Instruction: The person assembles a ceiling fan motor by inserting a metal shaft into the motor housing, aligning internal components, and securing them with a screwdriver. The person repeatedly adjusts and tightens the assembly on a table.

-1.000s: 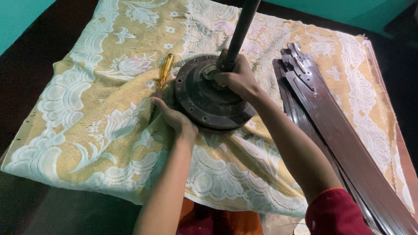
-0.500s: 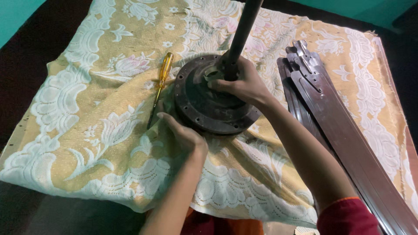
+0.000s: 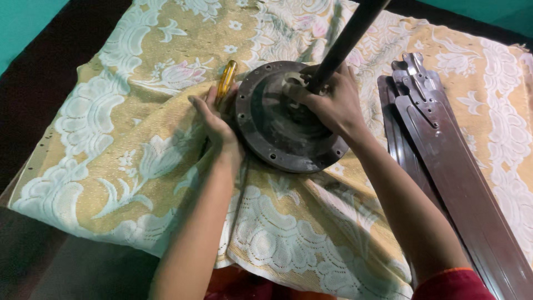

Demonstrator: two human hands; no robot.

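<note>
a yellow and white floral cloth (image 3: 127,161) is lying spread over a dark surface. the left hand (image 3: 217,123) is resting on the cloth just beside the rim of a round dark motor housing (image 3: 280,141), its fingers reaching toward a yellow-handled screwdriver (image 3: 226,80) that is lying against the housing's left edge; whether the fingers are actually gripping the screwdriver cannot be told. the housing is sitting near the middle of the cloth, with a dark rod (image 3: 347,41) rising from its centre. the right hand (image 3: 330,100) is clenching around the base of the rod on top of the housing. to the right, a stack of long brown blades (image 3: 449,183) is lying on the cloth.
</note>
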